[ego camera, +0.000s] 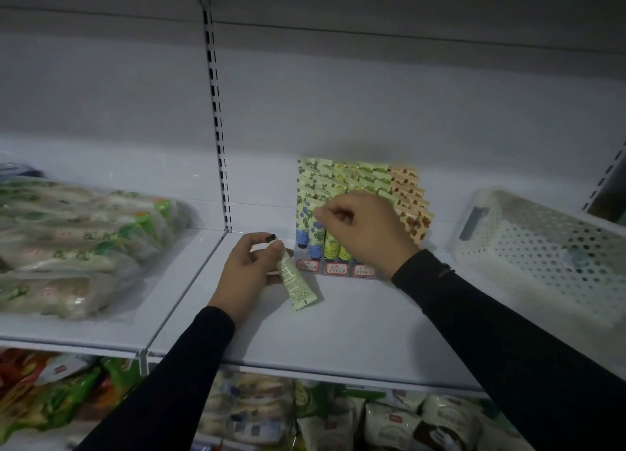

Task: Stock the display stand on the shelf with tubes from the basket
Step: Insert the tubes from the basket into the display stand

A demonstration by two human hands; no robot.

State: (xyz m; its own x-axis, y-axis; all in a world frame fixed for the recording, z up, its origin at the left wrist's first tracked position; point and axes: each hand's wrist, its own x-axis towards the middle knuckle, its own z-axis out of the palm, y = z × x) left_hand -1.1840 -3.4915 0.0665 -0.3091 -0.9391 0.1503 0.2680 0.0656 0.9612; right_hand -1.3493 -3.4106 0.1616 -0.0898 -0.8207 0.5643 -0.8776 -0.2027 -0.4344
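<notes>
A display stand (pixel 338 267) full of rows of patterned tubes stands at the back of the white shelf (pixel 355 332). My left hand (pixel 247 274) grips a pale green tube (pixel 294 278) near its dark cap, the crimped end pointing toward me just left of the stand. In front of the stand, my right hand (pixel 366 227) pinches the top of a blue-flowered tube (pixel 316 234) standing in the front row. A white perforated basket (pixel 542 247) sits on the shelf to the right; what lies in it is hard to make out.
Bagged green-and-white food packs (pixel 78 240) lie on the shelf section to the left. A slotted upright (pixel 218 125) divides the back wall. More packaged goods (pixel 305 413) fill the shelf below. Bare shelf surface lies in front of the stand.
</notes>
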